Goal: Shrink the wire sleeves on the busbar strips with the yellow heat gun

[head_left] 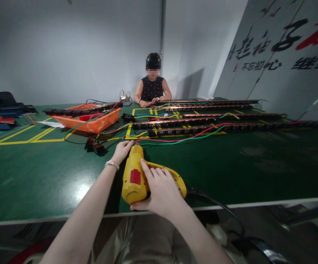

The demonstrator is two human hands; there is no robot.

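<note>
My right hand (161, 190) is wrapped around the handle of a yellow heat gun (135, 178) lying at the near edge of the green table (51, 176). Its nozzle points away from me toward a bundle of red, green and yellow wires (175, 139). My left hand (122, 150) reaches ahead of the nozzle, fingers closed on the wire ends there; what exactly it pinches is too small to see. A beaded bracelet sits on that wrist.
Long black power strips with copper bars (203, 123) lie across the table's middle and right. An orange basket (92, 119) holds more parts at the left. A person sits across the table (153, 86). The heat gun's black cord (219, 209) hangs off the near edge.
</note>
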